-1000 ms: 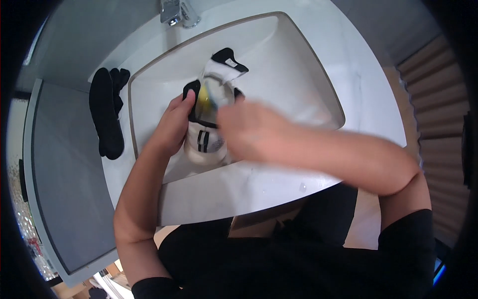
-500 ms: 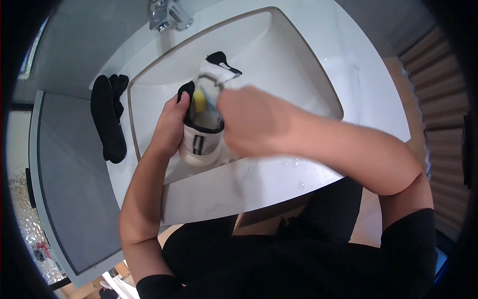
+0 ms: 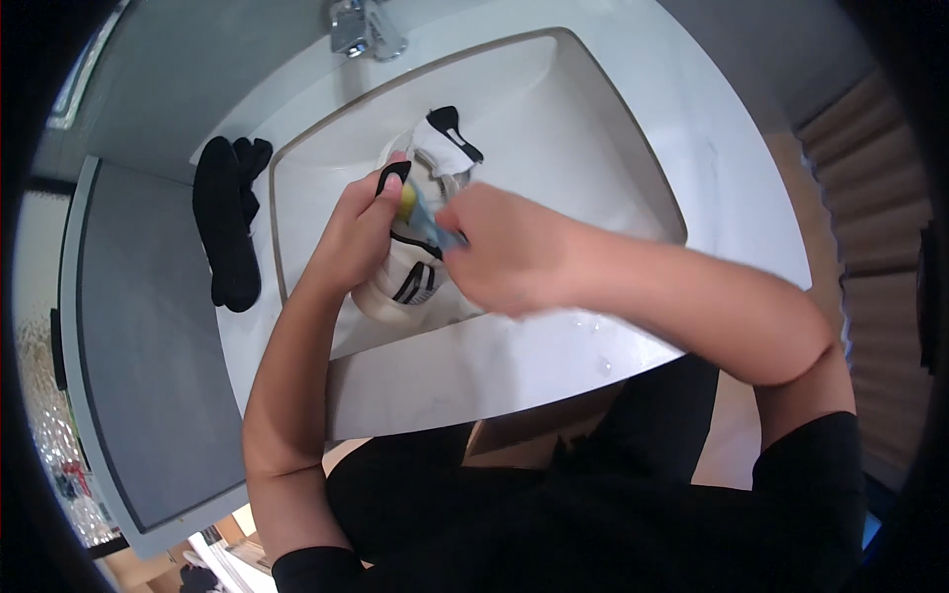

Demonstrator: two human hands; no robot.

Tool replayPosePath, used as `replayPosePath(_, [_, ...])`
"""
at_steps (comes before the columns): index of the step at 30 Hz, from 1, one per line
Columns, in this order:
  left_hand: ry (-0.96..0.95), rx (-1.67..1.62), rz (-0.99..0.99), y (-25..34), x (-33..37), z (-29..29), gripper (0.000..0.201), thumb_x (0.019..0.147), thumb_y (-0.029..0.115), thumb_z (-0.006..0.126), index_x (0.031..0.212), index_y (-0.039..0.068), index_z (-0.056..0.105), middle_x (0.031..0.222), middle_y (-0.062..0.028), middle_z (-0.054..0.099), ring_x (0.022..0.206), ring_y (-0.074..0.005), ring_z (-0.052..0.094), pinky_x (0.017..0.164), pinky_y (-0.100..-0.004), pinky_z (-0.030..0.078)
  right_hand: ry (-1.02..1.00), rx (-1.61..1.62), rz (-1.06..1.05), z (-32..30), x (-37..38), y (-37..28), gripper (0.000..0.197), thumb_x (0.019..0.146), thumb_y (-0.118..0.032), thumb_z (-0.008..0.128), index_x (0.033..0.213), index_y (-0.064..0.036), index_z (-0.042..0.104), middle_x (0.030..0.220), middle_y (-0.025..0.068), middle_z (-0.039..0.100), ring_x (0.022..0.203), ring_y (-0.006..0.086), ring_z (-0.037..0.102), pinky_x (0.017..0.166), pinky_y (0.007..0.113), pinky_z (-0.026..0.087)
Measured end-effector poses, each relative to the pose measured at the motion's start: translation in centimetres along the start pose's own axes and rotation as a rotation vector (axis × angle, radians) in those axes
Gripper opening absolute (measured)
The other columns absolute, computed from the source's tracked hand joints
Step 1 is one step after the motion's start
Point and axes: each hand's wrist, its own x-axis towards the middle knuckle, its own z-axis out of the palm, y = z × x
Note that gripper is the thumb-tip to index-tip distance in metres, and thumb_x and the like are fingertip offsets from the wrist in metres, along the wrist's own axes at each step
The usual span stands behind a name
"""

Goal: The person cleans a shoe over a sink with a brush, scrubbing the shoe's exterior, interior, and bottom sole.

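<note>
Now, head view: a person leans over a white sink [image 3: 613,168] set in a white desk [image 3: 514,366]
Left hand: the left hand [image 3: 361,232] is closed around a white shoe [image 3: 410,282] with dark stripes, fingers curled over its rim, holding it inside the basin
Right hand: the right hand [image 3: 504,247] is closed on a small brush [image 3: 425,212] with a blue handle and yellowish head, pressed into the shoe's opening
Change: against the two earlier pictures the right hand sits lower and more to the right, the brush head is now at the collar, and the shoe looks turned slightly; I judge this as scrubbing strokes under way, not finished
Shoe axis: its long axis runs from lower left to upper right, the rounded end nearest the person, the tongue [image 3: 447,138] pointing away toward the tap [image 3: 364,28]
Nearby: dark socks [image 3: 229,222] lie on the desk left of the sink, well apart from the shoe
</note>
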Motion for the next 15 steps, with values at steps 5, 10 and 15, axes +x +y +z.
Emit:
replayPosePath(5, [0.009, 0.203, 0.119, 0.7, -0.7, 0.9, 0.046, 0.108, 0.022, 0.041, 0.142, -0.008, 0.048, 0.149, -0.0298, 0.048, 0.143, -0.0383, 0.043, 0.118, -0.0365, 0.030, 0.116, 0.146, 0.130, -1.8, 0.0, 0.4, 0.027, 0.089, -0.008, 0.054, 0.107, 0.0073, 0.067, 0.070, 0.0198, 0.065, 0.063, 0.0319, 0.065, 0.063, 0.041, 0.051])
replayPosePath(10, [0.010, 0.209, 0.065, 0.3, -0.3, -0.1, 0.045, 0.107, 0.020, 0.044, 0.142, -0.008, 0.048, 0.147, -0.0306, 0.049, 0.144, -0.0389, 0.041, 0.120, -0.0376, 0.029, 0.488, -0.129, -0.349, 4.5, 0.8, 3.1, 0.027, 0.089, -0.007, 0.053, 0.108, 0.0065, 0.066, 0.074, 0.0256, 0.065, 0.072, 0.0383, 0.066, 0.071, 0.046, 0.051])
replayPosePath(15, [0.030, 0.339, 0.272, 0.6, -1.2, 1.5, 0.040, 0.103, 0.013, 0.049, 0.138, -0.007, 0.052, 0.147, -0.0301, 0.049, 0.146, -0.0406, 0.038, 0.120, -0.0409, 0.030, 0.163, 0.205, 0.040, -0.2, 2.7, 3.1, 0.029, 0.092, -0.007, 0.053, 0.117, 0.0017, 0.065, 0.069, 0.0093, 0.062, 0.056, 0.0192, 0.055, 0.054, 0.035, 0.044])
